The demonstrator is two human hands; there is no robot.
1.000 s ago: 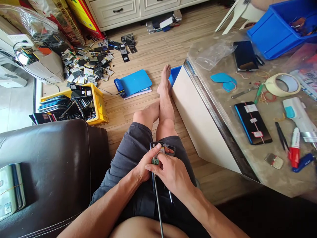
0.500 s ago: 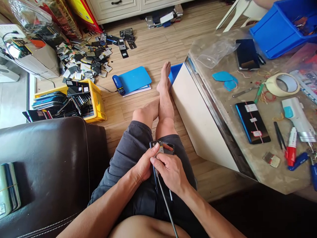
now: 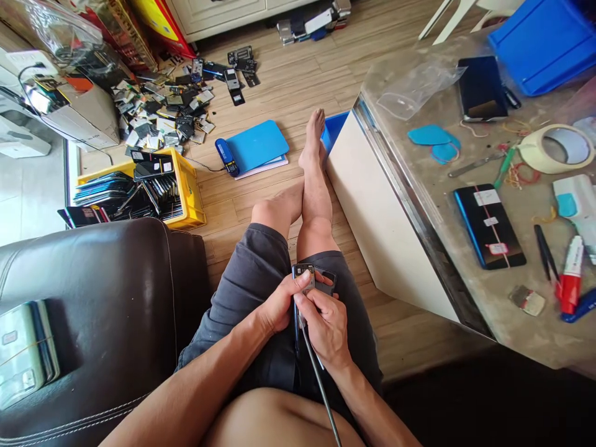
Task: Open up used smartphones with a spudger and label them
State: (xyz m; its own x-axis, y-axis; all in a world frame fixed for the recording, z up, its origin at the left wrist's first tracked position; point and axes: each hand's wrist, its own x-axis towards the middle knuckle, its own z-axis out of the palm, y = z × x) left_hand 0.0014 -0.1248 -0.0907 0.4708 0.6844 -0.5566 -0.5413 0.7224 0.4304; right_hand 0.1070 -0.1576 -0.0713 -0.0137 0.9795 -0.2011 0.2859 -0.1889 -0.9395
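Above my lap, my left hand [image 3: 283,304] is closed round the side of an opened smartphone [image 3: 307,273], its thumb pressed on the upper part where inner parts show. A dark grey panel [image 3: 327,280] sticks out to the right, beside the fingers. My right hand [image 3: 329,320] is closed over the lower part of the phone, thumb and forefinger pinched together. From under that thumb a long thin metal rod [image 3: 318,379] slants down to the bottom edge. Its upper end is hidden by my right hand.
A yellow crate [image 3: 192,195] packed with phones stands at the left, near heaped phone parts [image 3: 161,105]. The right-hand table [image 3: 433,261] bears a dark phone [image 3: 488,226], tweezers [image 3: 546,251], masking tape [image 3: 535,152] and a red-and-white marker [image 3: 570,285]. Banded phones [image 3: 25,354] lie on the sofa.
The view has shifted slightly, so most things sit farther right. Both hands stay on the phone, and my right hand has turned a little, with its wrist lower.
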